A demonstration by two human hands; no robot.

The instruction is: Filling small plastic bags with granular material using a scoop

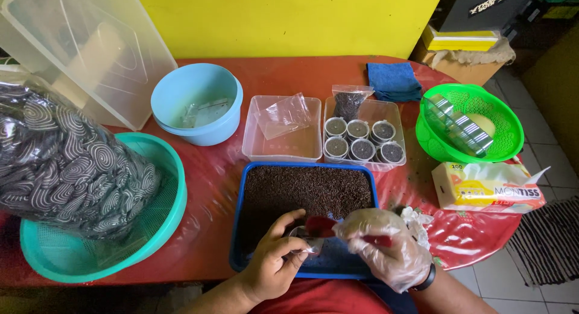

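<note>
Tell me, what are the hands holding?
The left hand pinches a small clear cup by its rim. The gloved right hand holds a red scoop by its handle.

A: Lighting?
B: Bright, even daylight, soft. Sheen on the glossy red desk [253, 76]; glare on the clear plastic lid [90, 49] at upper left. Shadows are faint and short beneath the bowls.
A: Sharpness?
B: Centre crisp. Slight softness on the hands, the gloved one [386, 248] especially. Wide-angle bending at the edges; the far right corner falls dim.
</note>
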